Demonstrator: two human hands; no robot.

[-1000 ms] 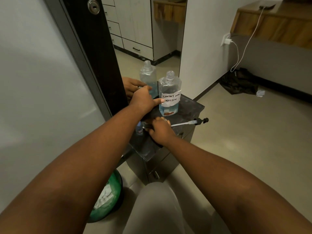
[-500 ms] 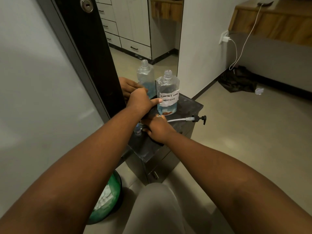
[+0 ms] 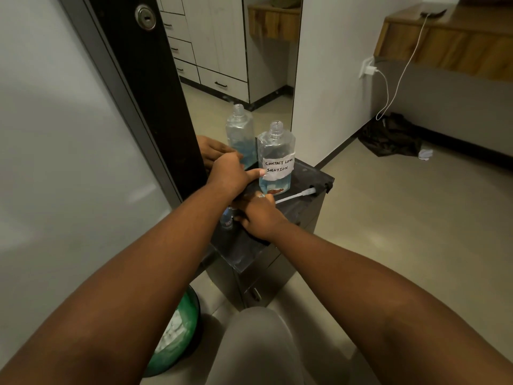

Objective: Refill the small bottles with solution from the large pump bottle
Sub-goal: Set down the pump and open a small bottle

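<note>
On the dark table beside the mirror, the large bottle stands uncapped with its pump lying alongside, while our left hand and right hand work at a small bottle, fingers hidden, so opening it seems next.

Ahead of the left fingers the mirror closes the way; just to their right stands the uncapped large bottle. Right of the right fingers the pump tube lies across the tabletop. Bare tabletop lies nearer the person, behind both hands.
</note>
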